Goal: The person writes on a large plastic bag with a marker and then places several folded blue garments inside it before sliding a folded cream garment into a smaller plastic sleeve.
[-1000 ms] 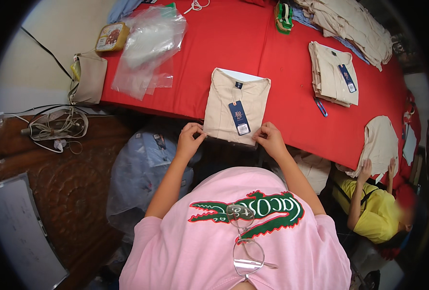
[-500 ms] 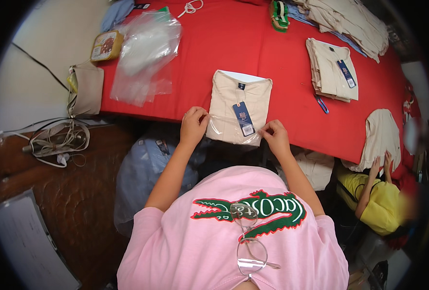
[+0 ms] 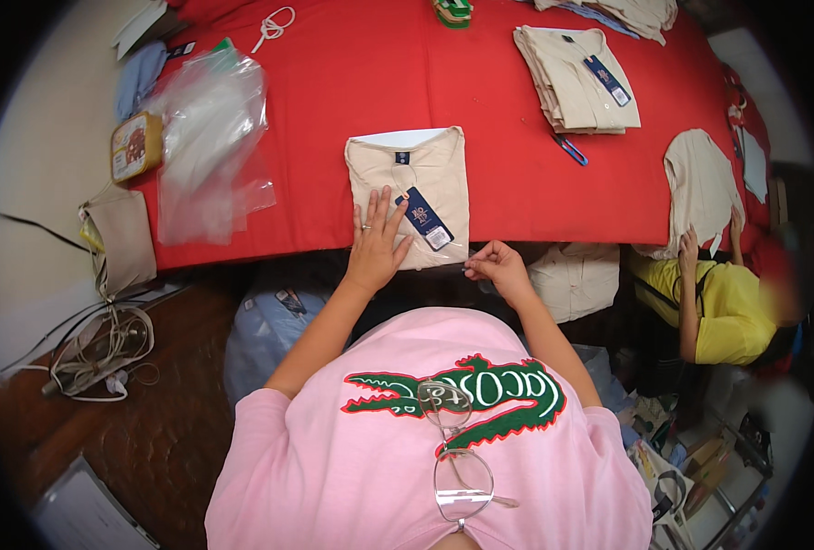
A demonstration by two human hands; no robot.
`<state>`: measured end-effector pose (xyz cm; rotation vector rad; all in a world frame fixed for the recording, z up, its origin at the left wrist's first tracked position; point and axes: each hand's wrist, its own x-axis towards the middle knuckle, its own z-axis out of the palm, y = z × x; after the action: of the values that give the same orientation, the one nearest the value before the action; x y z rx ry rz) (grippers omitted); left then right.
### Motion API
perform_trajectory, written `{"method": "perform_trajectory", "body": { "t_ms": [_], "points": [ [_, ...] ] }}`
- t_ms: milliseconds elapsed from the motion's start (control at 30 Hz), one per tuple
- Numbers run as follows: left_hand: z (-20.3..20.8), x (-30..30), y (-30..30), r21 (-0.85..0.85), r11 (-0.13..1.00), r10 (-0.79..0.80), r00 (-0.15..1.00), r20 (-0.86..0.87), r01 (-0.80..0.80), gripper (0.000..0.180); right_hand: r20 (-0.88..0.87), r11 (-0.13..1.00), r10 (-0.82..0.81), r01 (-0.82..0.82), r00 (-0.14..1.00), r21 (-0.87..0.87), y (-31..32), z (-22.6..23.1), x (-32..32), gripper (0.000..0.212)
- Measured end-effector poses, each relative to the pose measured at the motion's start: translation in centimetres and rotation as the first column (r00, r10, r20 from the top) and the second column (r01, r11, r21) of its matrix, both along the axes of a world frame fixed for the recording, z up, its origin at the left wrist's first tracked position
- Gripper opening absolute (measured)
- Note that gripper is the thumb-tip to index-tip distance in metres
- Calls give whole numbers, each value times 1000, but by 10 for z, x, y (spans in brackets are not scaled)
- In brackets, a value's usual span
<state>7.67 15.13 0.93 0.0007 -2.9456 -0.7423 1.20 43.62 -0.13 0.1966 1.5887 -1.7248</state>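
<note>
A folded beige shirt [image 3: 443,170] lies at the near edge of the red table, with a navy hang tag [image 3: 425,220] on its front and a white sheet [image 3: 399,138] showing at the neckline. Glossy clear plastic, a bag [image 3: 451,259], covers its lower part. My left hand [image 3: 377,246] rests flat on the shirt, fingers spread, left of the tag. Just off the shirt's lower right corner, my right hand [image 3: 503,270] is closed in a pinch at the bag's edge; the fingers partly hide what they grip.
Clear plastic bags [image 3: 214,137] lie to the left, beside a yellow tub [image 3: 136,148]. Folded beige shirts [image 3: 581,82] and a blue-handled tool [image 3: 571,149] are at the right. A person in yellow [image 3: 723,307] handles another beige garment [image 3: 700,188]. Under the table sits a bluish plastic bundle [image 3: 274,325].
My left hand has moved from the shirt's lower left edge onto its front. The right hand stays near the lower right corner. The view has shifted, and the tag lies more tilted.
</note>
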Motion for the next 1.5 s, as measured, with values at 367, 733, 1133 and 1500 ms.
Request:
{"method": "perform_trajectory", "body": {
  "t_ms": [367, 733, 1133, 1500],
  "points": [
    [-14, -4, -22, 64, 996, -68, 998, -7, 68, 56, -667, 917, 120, 175, 735, 358, -40, 26, -30, 8],
    [25, 16, -64, 421, 906, 15, 996, 87, -51, 18, -708, 880, 406, -38, 578, 474, -51, 78, -59, 8],
    [39, -12, -98, 236, 966, -121, 991, 55, 105, 16, -760, 767, 578, 119, 295, 630, -81, 67, -93, 10],
    [21, -74, -119, 120, 986, -138, 977, 164, 119, 17, -659, 714, 692, -143, 295, 685, -90, 54, -149, 12]
  ]
}}
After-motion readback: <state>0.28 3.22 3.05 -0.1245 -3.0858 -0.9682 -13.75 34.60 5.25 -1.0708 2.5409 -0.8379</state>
